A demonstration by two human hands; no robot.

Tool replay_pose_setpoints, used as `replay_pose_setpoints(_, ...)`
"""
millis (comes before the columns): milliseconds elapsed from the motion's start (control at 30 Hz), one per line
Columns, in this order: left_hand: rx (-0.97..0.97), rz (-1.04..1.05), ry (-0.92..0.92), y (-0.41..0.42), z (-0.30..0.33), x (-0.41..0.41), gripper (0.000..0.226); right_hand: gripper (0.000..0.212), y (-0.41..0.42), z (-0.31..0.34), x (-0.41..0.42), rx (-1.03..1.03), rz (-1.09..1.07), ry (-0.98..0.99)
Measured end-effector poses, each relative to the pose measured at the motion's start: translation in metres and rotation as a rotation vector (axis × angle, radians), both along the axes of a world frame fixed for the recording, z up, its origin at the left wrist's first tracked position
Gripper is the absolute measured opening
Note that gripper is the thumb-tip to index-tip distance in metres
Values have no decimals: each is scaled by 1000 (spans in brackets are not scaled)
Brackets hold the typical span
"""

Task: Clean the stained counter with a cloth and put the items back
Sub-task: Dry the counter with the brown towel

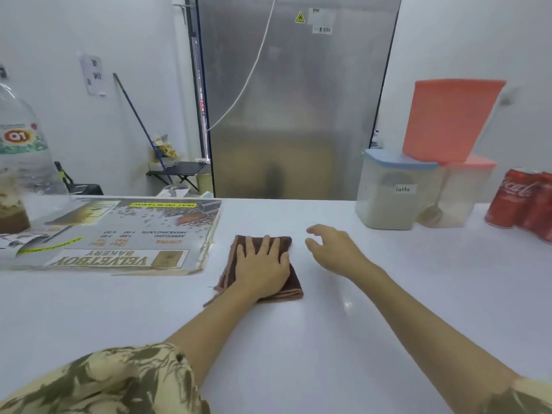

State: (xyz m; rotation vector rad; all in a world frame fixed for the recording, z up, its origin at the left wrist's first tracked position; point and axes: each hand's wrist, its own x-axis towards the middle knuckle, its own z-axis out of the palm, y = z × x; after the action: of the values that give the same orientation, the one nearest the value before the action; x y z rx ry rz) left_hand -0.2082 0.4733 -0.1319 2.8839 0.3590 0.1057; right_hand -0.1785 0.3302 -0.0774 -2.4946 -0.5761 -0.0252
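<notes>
While pressing cloth (279, 289), left hand (263, 268) flat.

A white desk (388, 294) fills the lower frame. On it: cloth (286, 279) at centre, menu (119, 234) and bottle (21, 162) at left, tubs (388, 198) and cans (522, 198) at right.

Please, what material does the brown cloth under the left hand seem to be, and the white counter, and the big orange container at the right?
Brown cloth: soft woven or terry fabric, matte, with folded layers and a loose frayed corner.
White counter: hard and smooth, glossy, as it shows light glints; probably laminate or solid surface, the look leaves it open.
Orange container: likely plastic, slightly translucent, satin finish.
</notes>
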Motion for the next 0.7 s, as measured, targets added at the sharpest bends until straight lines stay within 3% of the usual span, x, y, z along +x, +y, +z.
replay_pose_setpoints(367, 15, 94, -14, 83, 0, 135, 53, 53, 45, -29, 106, -192, 91, 112)
replay_pose_setpoints(700, 24, 106, -14, 97, 0, 185, 53, 57, 39, -28, 126, -28, 101, 147)
